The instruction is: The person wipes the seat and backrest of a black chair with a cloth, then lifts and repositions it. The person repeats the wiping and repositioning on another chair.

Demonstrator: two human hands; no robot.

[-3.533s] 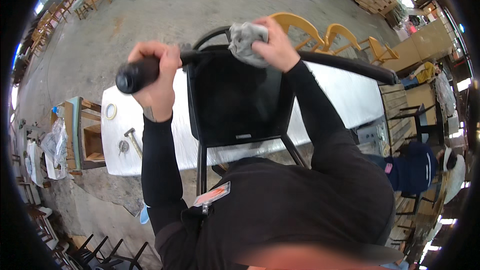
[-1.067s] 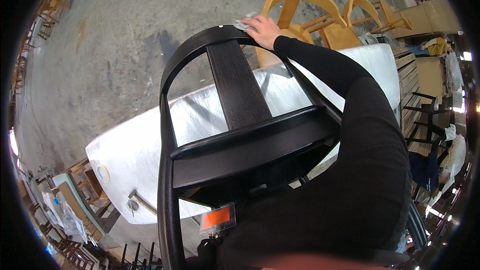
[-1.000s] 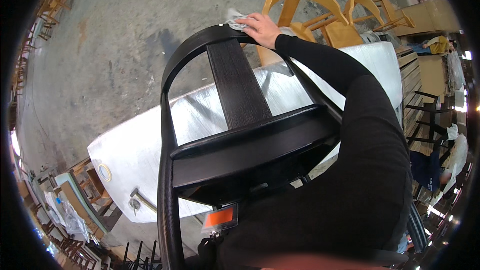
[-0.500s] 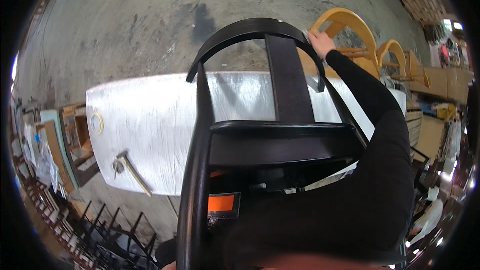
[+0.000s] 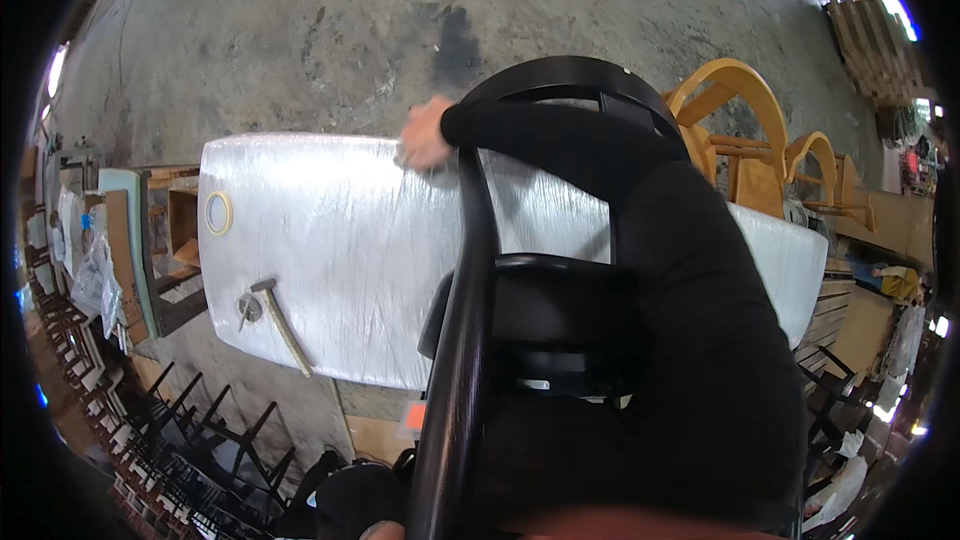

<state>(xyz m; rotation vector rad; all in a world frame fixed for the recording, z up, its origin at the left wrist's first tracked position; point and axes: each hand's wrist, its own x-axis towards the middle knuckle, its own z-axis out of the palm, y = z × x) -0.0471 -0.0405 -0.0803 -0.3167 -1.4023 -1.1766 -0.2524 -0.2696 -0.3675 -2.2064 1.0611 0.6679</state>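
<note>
Tabletop (image 5: pixel 330 270): long, wrapped in shiny plastic film, on concrete floor (image 5: pixel 330 30). Black chair (image 5: pixel 560 310): on near edge of tabletop, curved back rail running up toward far side. Looks rigid, fairly heavy, smooth and probably slick; best held by rail or seat frame. Right hand (image 5: pixel 425 135): at rail, fingers curled, seemingly over pale cloth; grip unclear. Left hand: not visible. Hammer (image 5: pixel 278 322), tape roll (image 5: pixel 217 211) lie left.

Glossy black chair (image 5: pixel 560 90), silvery-white wrapped tabletop (image 5: pixel 330 240), black sleeve (image 5: pixel 560 135), yellow-orange wooden chairs (image 5: pixel 745 130) standing beyond, mottled grey floor (image 5: pixel 350 30).
</note>
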